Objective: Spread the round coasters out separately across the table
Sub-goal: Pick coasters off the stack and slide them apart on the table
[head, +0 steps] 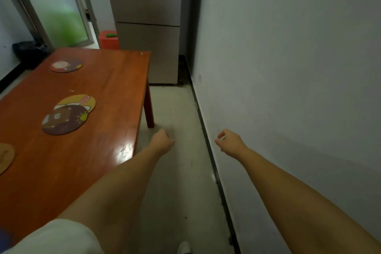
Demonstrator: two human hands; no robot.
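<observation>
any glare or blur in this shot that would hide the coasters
Head view: a bright glare patch sits on the table near its front right edge, clear of the coasters; the overlapping brown coaster and yellow coaster look slightly soft; wide-angle distortion bends the edges.

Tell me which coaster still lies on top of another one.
The dark brown coaster in the middle of the table: it overlaps the yellow rabbit coaster. The far coaster and the cork one lie alone.

Four round coasters lie flat on the tabletop (107,80): pink-printed coaster (66,65) far; brown coaster (64,120) overlapping yellow rabbit coaster (79,101); plain cork coaster (5,156) at the left edge.
</observation>
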